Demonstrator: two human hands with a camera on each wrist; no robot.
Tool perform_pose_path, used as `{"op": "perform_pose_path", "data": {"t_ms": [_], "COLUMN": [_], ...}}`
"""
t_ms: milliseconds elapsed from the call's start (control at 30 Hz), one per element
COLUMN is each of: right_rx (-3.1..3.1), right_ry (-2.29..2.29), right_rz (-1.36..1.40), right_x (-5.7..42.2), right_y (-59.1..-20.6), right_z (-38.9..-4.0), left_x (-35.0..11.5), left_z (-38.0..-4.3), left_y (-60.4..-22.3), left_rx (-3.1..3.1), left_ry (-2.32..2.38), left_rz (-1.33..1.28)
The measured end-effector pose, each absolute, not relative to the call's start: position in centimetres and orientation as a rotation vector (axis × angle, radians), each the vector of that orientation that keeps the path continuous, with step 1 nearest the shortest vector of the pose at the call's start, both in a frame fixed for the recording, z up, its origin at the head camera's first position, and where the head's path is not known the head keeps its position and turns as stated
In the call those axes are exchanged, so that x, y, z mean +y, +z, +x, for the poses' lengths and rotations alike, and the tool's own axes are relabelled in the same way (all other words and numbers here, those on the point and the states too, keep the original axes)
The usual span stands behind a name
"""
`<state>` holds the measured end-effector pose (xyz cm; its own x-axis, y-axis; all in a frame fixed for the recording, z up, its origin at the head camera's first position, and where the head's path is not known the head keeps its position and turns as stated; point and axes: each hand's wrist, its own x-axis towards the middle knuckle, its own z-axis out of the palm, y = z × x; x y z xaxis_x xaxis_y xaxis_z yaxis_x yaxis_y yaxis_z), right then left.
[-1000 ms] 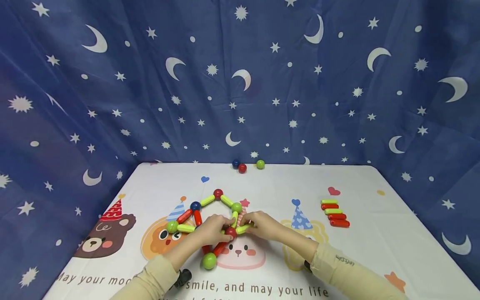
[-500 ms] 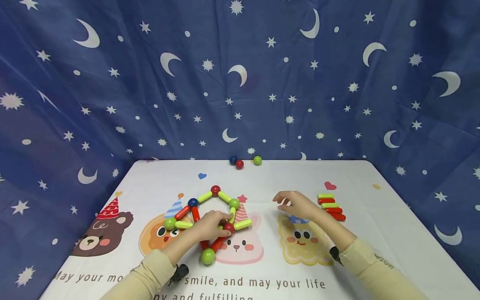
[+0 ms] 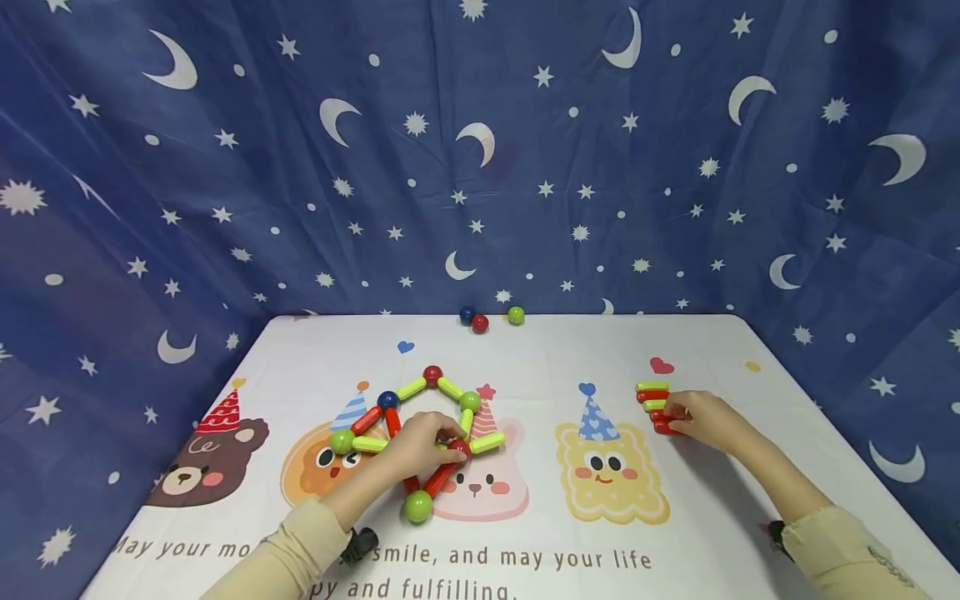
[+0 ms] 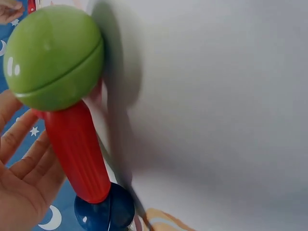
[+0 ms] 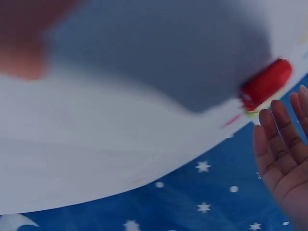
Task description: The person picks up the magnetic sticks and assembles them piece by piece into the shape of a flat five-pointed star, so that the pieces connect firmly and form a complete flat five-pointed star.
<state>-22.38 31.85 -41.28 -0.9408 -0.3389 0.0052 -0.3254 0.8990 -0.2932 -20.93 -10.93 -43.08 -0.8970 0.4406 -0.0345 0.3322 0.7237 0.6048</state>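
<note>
A flat frame of magnetic rods and balls lies in the middle left of the head view. My left hand holds its red ball between thumb and fingers. From that ball a loose-ended yellow rod points right. The left wrist view shows the frame's green ball, a red rod and a blue ball close up. Far to the right, my right hand reaches a row of red and yellow rods. In the right wrist view its fairly straight fingers are beside a red rod.
Loose blue, red and green balls sit at the table's back edge. The white tablecloth has printed cartoon animals and lettering. A blue curtain with moons and stars stands behind.
My right hand has let go of the yellow rod by the red ball and moved right to the row of rods. My left hand stays at the red ball.
</note>
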Motion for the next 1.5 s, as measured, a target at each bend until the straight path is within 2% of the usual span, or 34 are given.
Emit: {"op": "perform_pose_path", "data": {"t_ms": [300, 633, 1100, 1500], "right_rx": [3.025, 2.973, 2.865, 2.784], "right_ry": [-0.413, -0.385, -0.523, -0.752], "right_rz": [-0.596, -0.65, -0.709, -0.918], "right_x": [33.2, 31.3, 22.2, 15.5], "right_y": [-42.5, -43.4, -42.0, -41.6], "right_z": [-21.8, -21.6, -23.6, -25.8], "left_x": [-10.7, -10.6, -10.3, -10.3], "left_z": [-21.4, -21.2, -21.0, -21.1], "left_y": [-43.0, -43.1, -42.5, -42.5], "left_rx": [2.73, 2.73, 2.704, 2.725], "left_ry": [0.932, 0.915, 0.92, 0.898], "left_rz": [0.604, 0.562, 0.517, 0.515]}}
